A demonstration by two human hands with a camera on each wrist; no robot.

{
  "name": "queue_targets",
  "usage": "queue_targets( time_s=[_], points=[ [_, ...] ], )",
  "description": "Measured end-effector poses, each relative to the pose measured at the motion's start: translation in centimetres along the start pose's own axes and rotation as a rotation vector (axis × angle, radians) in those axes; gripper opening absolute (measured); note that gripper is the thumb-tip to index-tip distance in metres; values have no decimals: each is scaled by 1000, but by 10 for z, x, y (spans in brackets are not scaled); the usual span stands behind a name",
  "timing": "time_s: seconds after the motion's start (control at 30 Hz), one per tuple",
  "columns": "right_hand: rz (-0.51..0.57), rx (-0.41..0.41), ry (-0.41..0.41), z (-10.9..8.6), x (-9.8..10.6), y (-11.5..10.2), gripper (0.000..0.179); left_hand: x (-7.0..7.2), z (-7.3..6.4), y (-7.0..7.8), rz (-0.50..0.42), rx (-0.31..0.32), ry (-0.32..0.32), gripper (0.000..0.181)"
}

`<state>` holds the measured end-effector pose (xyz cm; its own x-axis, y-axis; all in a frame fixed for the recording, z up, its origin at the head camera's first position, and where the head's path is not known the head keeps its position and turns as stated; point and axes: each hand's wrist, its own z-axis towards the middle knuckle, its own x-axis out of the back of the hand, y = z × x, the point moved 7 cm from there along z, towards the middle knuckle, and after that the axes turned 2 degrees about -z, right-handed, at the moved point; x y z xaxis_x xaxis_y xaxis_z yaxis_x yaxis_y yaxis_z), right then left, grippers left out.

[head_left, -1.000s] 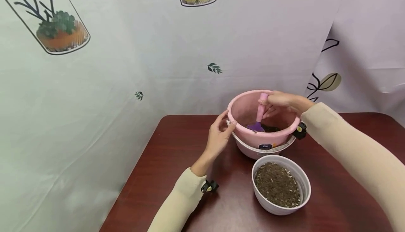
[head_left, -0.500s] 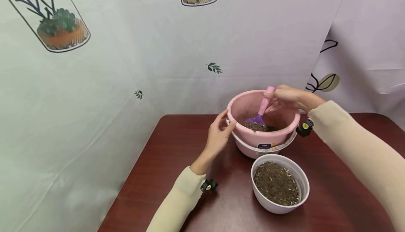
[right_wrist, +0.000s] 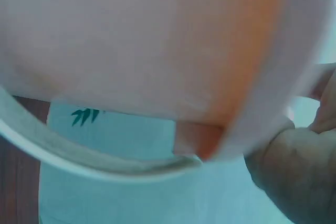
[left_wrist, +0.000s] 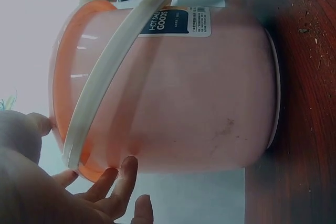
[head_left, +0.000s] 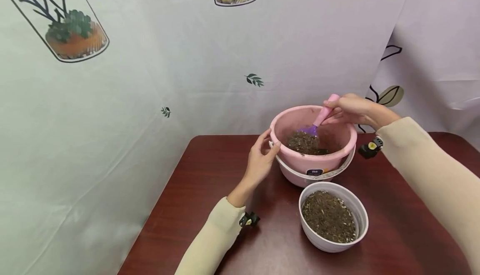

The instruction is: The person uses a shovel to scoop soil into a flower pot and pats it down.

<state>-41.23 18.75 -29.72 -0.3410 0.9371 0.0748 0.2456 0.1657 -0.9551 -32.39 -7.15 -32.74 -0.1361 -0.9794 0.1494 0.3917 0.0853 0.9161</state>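
On the table stands a pink bucket [head_left: 300, 162] with a white handle [left_wrist: 105, 77]. My left hand [head_left: 259, 158] holds it at the left, its thumb at the rim and the other fingers spread along the outer side. My right hand [head_left: 348, 108] grips the pink handle of a small shovel [head_left: 323, 116] inside the bucket. The shovel's purple blade slants down to the left, loaded with dark soil [head_left: 301, 142]. In the right wrist view the bucket's wall hides the shovel, and part of my right hand [right_wrist: 299, 166] shows beyond the rim.
A white pot [head_left: 305, 225] filled with soil stands close in front of the bucket. Loose crumbs of soil [left_wrist: 310, 30] lie on the dark red table [head_left: 210, 175]. A pale printed cloth [head_left: 187, 58] hangs behind the table's back and left edges.
My right hand has moved up and to the right, tilting the shovel. Its blade has risen within the bucket and now carries a heap of soil. My left hand has stayed in place.
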Motion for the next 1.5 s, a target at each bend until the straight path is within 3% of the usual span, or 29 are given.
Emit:
queue_targets(
  time_s=[0.37, 0.63, 0.87, 0.9, 1.0, 1.23, 1.4, 1.5],
  points=[
    [73, 136, 74, -29, 12, 5, 39, 1, 0, 2, 12, 14, -2, 51],
    [173, 224, 127, -44, 17, 13, 37, 0, -3, 3, 29, 14, 9, 50],
    [210, 274, 126, -50, 20, 19, 37, -4, 10, -42, -8, -10, 16, 55],
    [204, 283, 122, -51, 19, 19, 39, -4, 9, -43, -18, -12, 11, 56],
    [194, 292, 139, -55, 19, 20, 40, -5, 5, -43, -18, -18, 1, 61],
    [265, 365, 122, -72, 16, 18, 41, -5, -14, -30, 155, -55, 42, 67],
    [307, 379, 134, -88, 18, 21, 40, -17, -38, -12, 217, -101, 60, 72],
    [333, 351, 170, -98, 21, 26, 36, -27, -55, -3, 232, -137, 11, 72]
  ],
)
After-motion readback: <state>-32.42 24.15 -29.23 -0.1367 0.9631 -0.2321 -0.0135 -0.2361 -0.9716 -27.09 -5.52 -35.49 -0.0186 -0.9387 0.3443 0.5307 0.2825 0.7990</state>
